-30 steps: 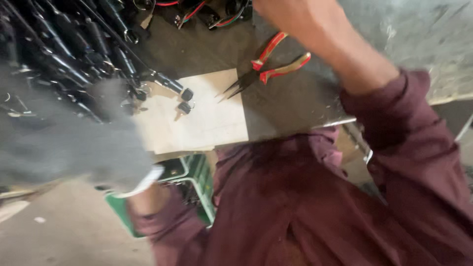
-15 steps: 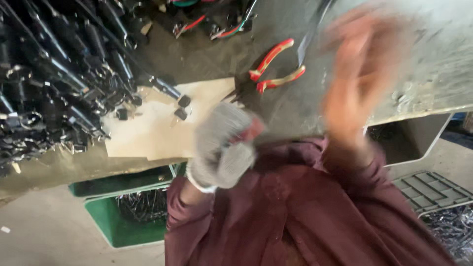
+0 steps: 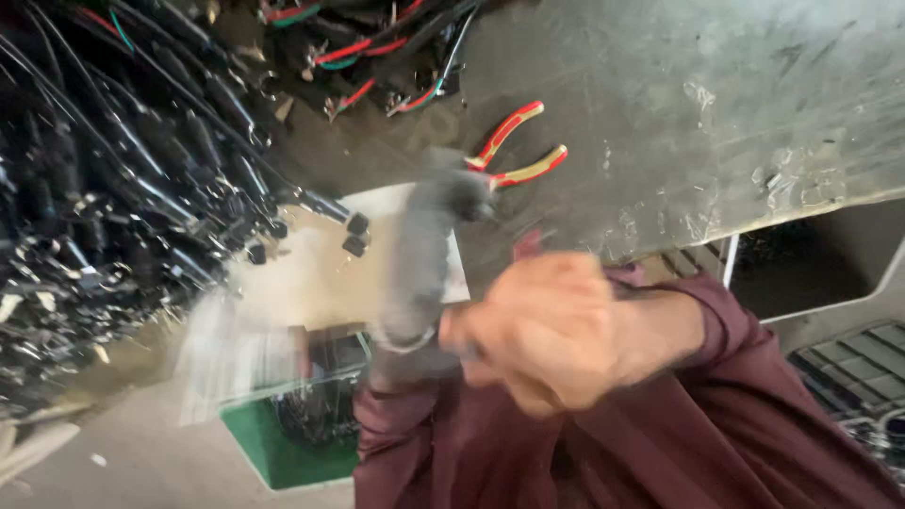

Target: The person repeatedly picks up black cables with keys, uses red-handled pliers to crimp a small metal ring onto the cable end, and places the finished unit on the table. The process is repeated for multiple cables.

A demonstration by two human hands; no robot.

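Since half a second ago, both hands have come together close under the camera, below the front edge of the scuffed grey metal counter [image 3: 716, 104]. Largest on it is the tangled heap of black cables [image 3: 113, 188] filling the left half, while the right half lies bare. Blurred, the grey-gloved left hand [image 3: 424, 254] stands upright over the pale flat board [image 3: 320, 273]; its fingers' state cannot be told. The bare right hand [image 3: 556, 330] curls shut touching the glove's cuff. Red-and-yellow-handled pliers [image 3: 514, 155] lie just beyond.
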